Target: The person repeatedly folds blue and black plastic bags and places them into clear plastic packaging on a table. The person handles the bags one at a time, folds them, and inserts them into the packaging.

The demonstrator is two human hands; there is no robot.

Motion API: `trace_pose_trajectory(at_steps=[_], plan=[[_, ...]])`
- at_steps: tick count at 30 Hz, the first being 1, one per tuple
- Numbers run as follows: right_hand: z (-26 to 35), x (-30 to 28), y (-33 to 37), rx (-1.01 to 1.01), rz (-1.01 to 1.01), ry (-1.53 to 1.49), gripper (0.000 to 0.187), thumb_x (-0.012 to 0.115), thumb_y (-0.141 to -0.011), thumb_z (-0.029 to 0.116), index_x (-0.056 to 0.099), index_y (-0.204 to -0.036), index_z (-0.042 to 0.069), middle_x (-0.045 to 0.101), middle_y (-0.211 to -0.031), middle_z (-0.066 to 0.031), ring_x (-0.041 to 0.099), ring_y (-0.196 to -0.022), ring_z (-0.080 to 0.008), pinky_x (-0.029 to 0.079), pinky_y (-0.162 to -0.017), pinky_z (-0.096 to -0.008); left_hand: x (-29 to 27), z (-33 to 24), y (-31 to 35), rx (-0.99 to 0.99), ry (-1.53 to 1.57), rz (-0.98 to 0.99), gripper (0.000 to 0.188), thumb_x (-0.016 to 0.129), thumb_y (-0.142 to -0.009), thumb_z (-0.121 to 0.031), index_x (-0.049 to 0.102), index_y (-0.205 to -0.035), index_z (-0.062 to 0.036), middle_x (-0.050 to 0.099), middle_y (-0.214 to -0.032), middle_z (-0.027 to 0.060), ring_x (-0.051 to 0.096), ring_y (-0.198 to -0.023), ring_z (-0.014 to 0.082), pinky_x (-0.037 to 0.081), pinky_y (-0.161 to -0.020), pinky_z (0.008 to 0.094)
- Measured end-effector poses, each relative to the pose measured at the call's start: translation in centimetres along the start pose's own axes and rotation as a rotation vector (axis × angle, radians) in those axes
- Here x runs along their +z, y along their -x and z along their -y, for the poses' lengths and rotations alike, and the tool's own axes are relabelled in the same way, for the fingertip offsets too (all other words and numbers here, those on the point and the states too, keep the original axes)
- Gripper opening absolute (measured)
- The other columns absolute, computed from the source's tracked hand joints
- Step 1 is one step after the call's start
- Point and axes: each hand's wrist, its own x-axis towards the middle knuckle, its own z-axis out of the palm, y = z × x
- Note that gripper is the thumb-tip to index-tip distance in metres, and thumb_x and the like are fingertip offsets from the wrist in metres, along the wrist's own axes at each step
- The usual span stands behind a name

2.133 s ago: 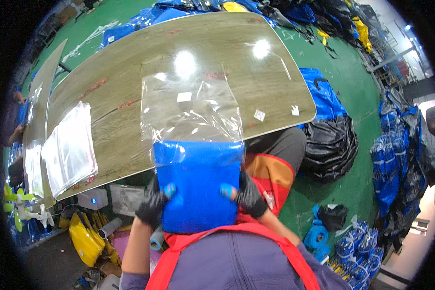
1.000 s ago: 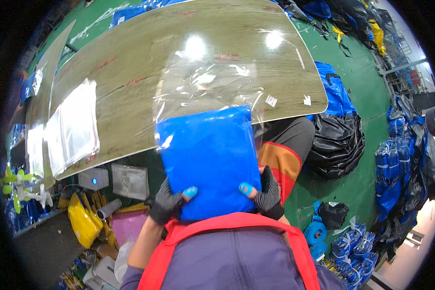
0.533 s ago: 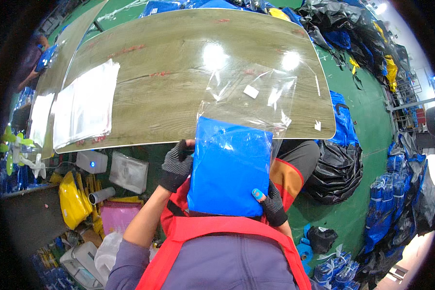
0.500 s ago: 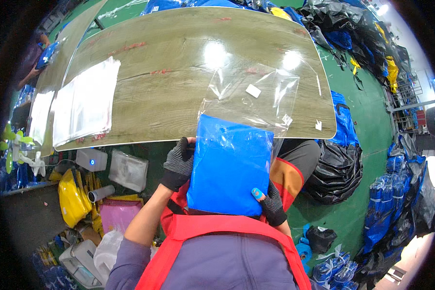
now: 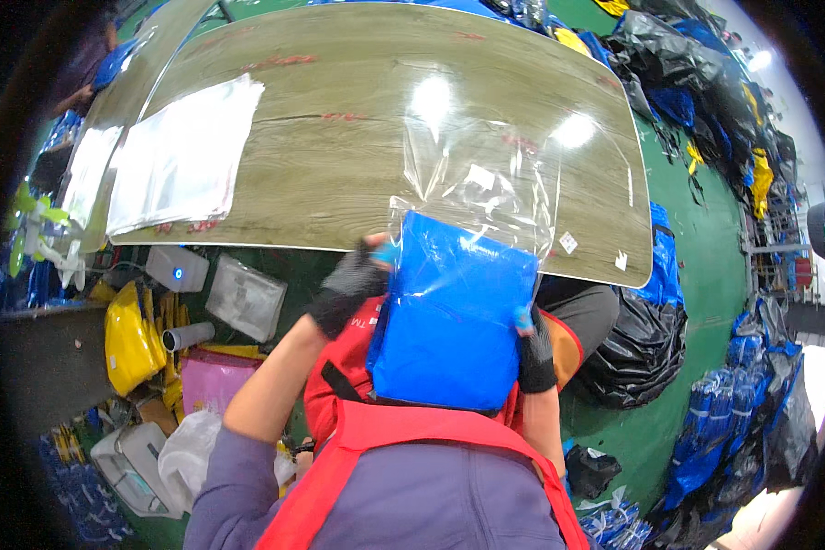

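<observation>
My left hand point(image 5: 346, 291), in a dark fingerless glove, grips the upper left edge of a blue folded item point(image 5: 449, 316), fingers wrapped around it near the mouth of a clear bag point(image 5: 481, 188). My right hand point(image 5: 532, 344), gloved the same way, clamps the item's right edge lower down, a blue-tipped finger pressed on its face. Both hands are closed on the item, which I hold tilted above my lap, just in front of the near edge of the wooden table point(image 5: 339, 137). The item's top sits inside the bag, and the bag's empty upper part lies flat on the table, shining under the ceiling lights.

On the left of the table rests a stack of clear bags point(image 5: 179, 156), well apart from my hands. Two small white stickers point(image 5: 568, 242) lie near the right end of the tabletop. Under the table on my left are a yellow bag point(image 5: 130, 335) and a white box point(image 5: 176, 269). To my right, a black sack point(image 5: 632, 353) sits on the green floor point(image 5: 706, 266), with blue bundles point(image 5: 720, 422) beyond it.
</observation>
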Motion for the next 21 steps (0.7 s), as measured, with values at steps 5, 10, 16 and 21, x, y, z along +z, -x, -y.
trace_pose_trajectory(at_steps=[5, 10, 16, 21], plan=[[-2.9, 1.2, 5.0, -0.356, 0.293, 0.075, 0.085, 0.075, -0.077, 0.025, 0.029, -0.145, 0.004, 0.044, -0.140, -0.0137, 0.046, -0.125, -0.0260, 0.037, -0.106, -0.0389, 1.1, -0.6, 6.4, -0.242, -0.102, 0.351, 0.091, 0.076, -0.079, -0.034, 0.024, -0.148, -0.0063, 0.044, -0.143, 0.0157, 0.040, -0.132, 0.0264, 0.032, -0.110, 0.0417], [-6.3, -3.2, 5.9, 0.197, 0.257, 0.140, 0.086, 0.062, -0.080, 0.057, 0.036, -0.142, 0.003, 0.046, -0.138, -0.0169, 0.048, -0.123, -0.0295, 0.038, -0.104, -0.0446, 0.6, 1.8, 9.9, -0.321, 0.027, 0.378, 0.093, 0.079, -0.077, -0.032, 0.024, -0.148, -0.0053, 0.043, -0.143, 0.0161, 0.040, -0.131, 0.0261, 0.032, -0.110, 0.0418], [-2.3, -2.6, 2.6, 0.224, 0.189, -0.300, 0.074, 0.068, -0.082, 0.044, 0.041, -0.138, 0.003, 0.056, -0.126, -0.0126, 0.059, -0.101, -0.0237, 0.051, -0.083, -0.0346, 0.8, 0.4, 6.7, -0.329, 0.217, 0.549, 0.092, 0.083, -0.071, -0.035, 0.035, -0.143, -0.0045, 0.045, -0.141, 0.0180, 0.041, -0.131, 0.0280, 0.038, -0.106, 0.0446], [-0.5, 1.3, 4.3, 0.086, 0.163, 0.149, 0.078, 0.076, -0.075, 0.037, 0.043, -0.136, 0.004, 0.054, -0.127, -0.0103, 0.054, -0.113, -0.0231, 0.047, -0.095, -0.0368, 1.0, -1.3, 6.8, 0.028, 0.182, 0.314, 0.083, 0.080, -0.075, -0.035, 0.039, -0.140, -0.0022, 0.056, -0.130, 0.0139, 0.050, -0.123, 0.0253, 0.037, -0.107, 0.0405]])
